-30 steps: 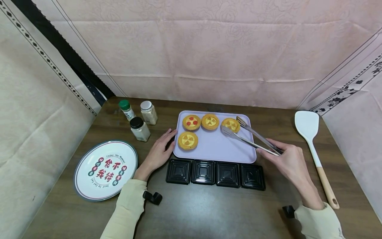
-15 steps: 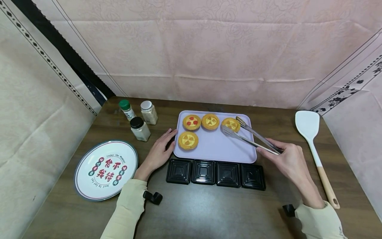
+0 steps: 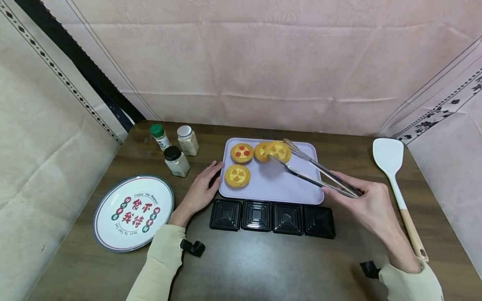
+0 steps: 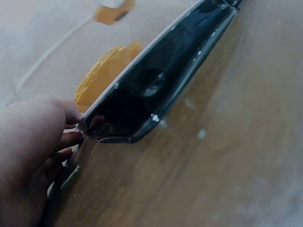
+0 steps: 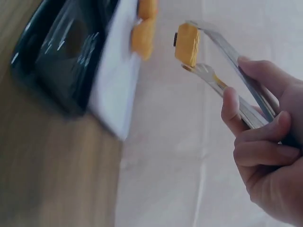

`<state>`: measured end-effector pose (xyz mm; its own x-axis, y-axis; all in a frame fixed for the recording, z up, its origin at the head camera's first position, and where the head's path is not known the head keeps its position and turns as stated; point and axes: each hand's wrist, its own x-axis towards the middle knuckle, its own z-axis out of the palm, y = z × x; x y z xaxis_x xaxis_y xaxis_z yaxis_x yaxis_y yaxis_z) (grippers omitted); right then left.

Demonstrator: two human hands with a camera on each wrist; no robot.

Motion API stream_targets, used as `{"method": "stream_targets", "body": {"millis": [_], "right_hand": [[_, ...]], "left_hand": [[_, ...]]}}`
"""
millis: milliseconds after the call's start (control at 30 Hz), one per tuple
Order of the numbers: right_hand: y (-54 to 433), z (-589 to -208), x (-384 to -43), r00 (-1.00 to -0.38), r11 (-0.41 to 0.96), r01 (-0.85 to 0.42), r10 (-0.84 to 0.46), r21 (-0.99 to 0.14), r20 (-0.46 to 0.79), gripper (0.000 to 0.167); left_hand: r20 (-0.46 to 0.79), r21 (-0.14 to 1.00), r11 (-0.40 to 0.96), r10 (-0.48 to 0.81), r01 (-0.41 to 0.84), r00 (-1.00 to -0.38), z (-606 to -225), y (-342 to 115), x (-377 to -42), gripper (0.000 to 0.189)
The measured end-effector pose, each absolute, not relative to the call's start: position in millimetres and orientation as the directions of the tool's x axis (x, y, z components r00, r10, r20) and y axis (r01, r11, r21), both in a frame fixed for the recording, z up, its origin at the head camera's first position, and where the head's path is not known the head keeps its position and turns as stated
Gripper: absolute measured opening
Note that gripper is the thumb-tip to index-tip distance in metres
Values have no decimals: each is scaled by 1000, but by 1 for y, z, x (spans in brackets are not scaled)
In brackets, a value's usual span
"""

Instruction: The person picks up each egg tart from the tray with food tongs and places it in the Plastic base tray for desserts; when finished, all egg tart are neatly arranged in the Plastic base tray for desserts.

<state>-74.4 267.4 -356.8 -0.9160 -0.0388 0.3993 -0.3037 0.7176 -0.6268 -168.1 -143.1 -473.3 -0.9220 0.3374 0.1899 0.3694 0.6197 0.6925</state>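
My right hand [image 3: 370, 209] grips metal tongs [image 3: 320, 169], thumb and fingers curled around the arms. A round yellow tart [image 3: 279, 151] is pinched between the tong tips; the right wrist view shows this tart [image 5: 188, 45] raised off the tray, with a small dark piece on its underside. In the head view it overlaps another yellow tart [image 3: 260, 151]. A red-dotted tart [image 3: 242, 153] and a yellow tart [image 3: 237, 175] sit at the left of the lilac tray [image 3: 278, 184]. My left hand [image 3: 203, 188] rests against the tray's left edge, fingers extended.
A black tray with square compartments [image 3: 257, 216] lies along the lilac tray's front. Left stand a printed white plate [image 3: 133, 214], a green-capped jar [image 3: 160, 136], a white-capped jar [image 3: 188, 141] and a black-capped jar [image 3: 177, 162]. A white turner [image 3: 395, 188] lies right.
The tart in the tongs has come up off the lilac tray and moved left, over its neighbour. The right hand moved slightly with the tongs; the left hand stayed put.
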Motion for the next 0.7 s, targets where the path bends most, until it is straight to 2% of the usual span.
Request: {"method": "stream_targets", "body": {"millis": [167, 333, 467, 700], "right_hand": [[241, -353, -66, -897, 612, -432, -214, -662, 388, 43], [218, -361, -60, -870, 554, -490, -367, -673, 330, 41], [207, -370, -56, -852, 511, -499, -437, -699, 288, 40], [198, -382, -53, -793, 480, -590, -498, -649, 352, 40]], "left_hand": [[194, 683, 624, 346, 380, -918, -473, -144, -169, 47], [221, 675, 616, 356, 406, -908, -474, -144, -169, 47], [224, 675, 617, 352, 405, -909, -473, -143, -169, 47], [210, 671, 627, 352, 396, -912, -474, -144, -170, 47]]}}
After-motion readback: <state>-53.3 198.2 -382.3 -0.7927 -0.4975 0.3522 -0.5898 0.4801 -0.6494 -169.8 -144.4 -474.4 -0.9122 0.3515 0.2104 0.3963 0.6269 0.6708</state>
